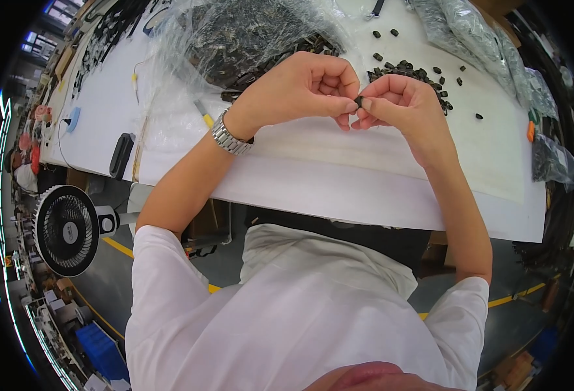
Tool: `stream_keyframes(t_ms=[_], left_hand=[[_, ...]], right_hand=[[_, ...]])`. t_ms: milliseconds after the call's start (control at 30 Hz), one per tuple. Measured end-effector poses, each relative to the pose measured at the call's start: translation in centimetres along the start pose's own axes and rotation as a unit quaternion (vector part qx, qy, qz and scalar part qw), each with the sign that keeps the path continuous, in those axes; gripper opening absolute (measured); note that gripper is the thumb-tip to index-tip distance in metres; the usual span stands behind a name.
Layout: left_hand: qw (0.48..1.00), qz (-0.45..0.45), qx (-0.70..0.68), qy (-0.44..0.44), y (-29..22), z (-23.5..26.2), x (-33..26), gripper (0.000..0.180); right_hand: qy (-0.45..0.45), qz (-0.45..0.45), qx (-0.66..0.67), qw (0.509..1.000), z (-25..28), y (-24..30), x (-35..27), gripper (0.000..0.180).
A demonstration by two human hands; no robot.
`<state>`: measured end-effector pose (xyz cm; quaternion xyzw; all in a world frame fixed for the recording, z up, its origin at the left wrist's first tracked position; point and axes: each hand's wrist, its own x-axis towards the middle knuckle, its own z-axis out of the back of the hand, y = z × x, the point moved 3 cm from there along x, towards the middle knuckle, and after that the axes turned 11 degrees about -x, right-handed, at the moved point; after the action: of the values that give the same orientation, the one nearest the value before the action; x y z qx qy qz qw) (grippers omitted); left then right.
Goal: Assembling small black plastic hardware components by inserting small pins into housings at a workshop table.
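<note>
A small black piece (358,101), too small to make out in detail, is pinched between both hands above the white table. My left hand (303,88), a metal watch (228,135) on its wrist, closes thumb and fingers on one side of it. From the other side my right hand (407,114) grips it with thumb and forefinger. Just behind my right hand lies a heap of small black parts (409,69), with several strays around it. Beyond my left hand sits a large clear plastic bag (241,39) with many dark pieces in and beside it.
On the table's left are a black oblong case (122,156), a yellow-handled tool (206,118) near the bag, and a light-blue object with a cord (72,120). More plastic bags (472,32) lie at the back right. A fan (68,229) stands at the left, off the table.
</note>
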<state>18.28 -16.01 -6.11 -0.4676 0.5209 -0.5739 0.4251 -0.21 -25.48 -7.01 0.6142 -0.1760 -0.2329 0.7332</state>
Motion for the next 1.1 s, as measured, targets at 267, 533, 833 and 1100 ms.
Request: stream_keyframes(t_ms=[267,533,833,1100], left_hand=[[0.973,-0.064,0.193,-0.111,-0.6,-0.3,0.0,0.003],[0.998,-0.038,0.041,-0.022,-1.4,0.3,0.0,0.012],[0.989,0.023,-0.140,-0.034,-0.6,-1.6,-0.3,0.015],[0.986,-0.042,0.036,-0.155,0.2,-1.4,-0.6,0.016]], right_hand=[[-0.075,0.090,-0.064,0.991,-1.7,0.7,-0.8,0.017],[0.035,0.025,0.048,0.998,0.3,0.9,0.6,0.021],[0.090,-0.012,0.107,0.990,0.0,0.0,-0.9,0.018],[0.097,-0.081,0.253,0.959,-0.9,-2.9,0.6,0.015]])
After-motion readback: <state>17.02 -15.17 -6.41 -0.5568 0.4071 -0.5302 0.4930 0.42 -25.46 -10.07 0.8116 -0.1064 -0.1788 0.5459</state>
